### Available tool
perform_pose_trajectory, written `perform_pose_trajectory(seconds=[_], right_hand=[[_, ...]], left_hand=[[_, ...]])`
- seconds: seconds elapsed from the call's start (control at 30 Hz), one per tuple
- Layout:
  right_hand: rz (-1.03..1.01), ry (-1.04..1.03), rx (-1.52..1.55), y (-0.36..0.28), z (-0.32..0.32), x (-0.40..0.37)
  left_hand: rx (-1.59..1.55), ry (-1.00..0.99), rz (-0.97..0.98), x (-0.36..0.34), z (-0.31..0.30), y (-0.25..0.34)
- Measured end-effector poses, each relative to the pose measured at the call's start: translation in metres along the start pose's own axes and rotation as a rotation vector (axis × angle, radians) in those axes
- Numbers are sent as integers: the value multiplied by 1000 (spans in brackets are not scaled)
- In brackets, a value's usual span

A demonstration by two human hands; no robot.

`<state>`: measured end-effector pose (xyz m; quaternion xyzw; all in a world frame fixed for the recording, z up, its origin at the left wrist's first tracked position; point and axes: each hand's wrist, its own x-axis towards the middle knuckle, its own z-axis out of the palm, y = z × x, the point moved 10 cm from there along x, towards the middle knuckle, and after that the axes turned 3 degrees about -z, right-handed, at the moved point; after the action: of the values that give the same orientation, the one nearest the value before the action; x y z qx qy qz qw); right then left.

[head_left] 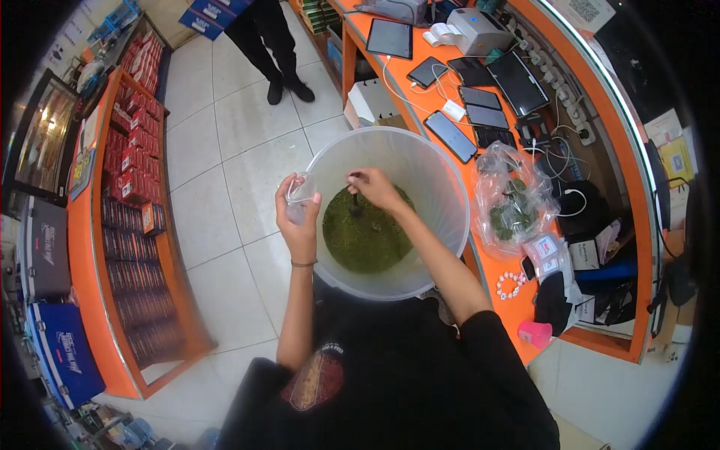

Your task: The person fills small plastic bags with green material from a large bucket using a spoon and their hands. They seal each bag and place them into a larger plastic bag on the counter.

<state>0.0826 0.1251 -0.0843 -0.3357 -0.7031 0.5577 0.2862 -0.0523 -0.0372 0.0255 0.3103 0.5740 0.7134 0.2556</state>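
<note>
Two hands meet at a big clear bucket [453, 196] in the middle of the frame. The left hand [298, 225] is clenched around a small clear bag [300, 192], held upright just outside the bucket's left rim, its mouth above the fingers. The right hand [377, 189] reaches inside, its fingers pinching a dark scoop [355, 204] that points down into the green flakes [367, 244] below. To the right, an orange counter [491, 266].

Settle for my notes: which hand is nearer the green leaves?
Right: right hand, gripping a tool, is over the green leaves; left hand, holding a bag, is at the bucket rim.
</note>
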Motion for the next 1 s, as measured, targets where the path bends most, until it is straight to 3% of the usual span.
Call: perform_pose_trajectory(seconds=[0.1,0.23,0.4,0.47,0.5,0.57,0.63,0.73,0.77,0.83,0.87,1.0], right_hand=[[158,-107,-156,62,35,1],[-198,32,-501,20,32,2],[61,210,-347,40,-2,29],[-425,402,-519,4,-1,17],[-427,402,-517,10,3,11],[-123,-56,-494,52,47,-2],[10,-225,-488,64,84,-26],[32,-370,-358,47,109,-50],[36,-364,-360,45,105,-51],[252,-296,139,55,86,-51],[261,-342,264,52,75,-52],[436,-250,420,34,17,-72]], left_hand=[[-63,2,-34,0,-1,-4],[-72,-51,43,0,7,9],[-46,-34,39,1,5,6],[-41,-24,39,2,4,6],[-40,-23,42,1,4,7],[-77,-26,-16,1,5,3],[-52,-31,19,2,5,3],[10,-31,46,0,3,5],[45,-32,49,1,4,6],[37,-35,84,3,4,1],[31,-30,122,3,4,5],[-34,-62,17,-1,10,10]])
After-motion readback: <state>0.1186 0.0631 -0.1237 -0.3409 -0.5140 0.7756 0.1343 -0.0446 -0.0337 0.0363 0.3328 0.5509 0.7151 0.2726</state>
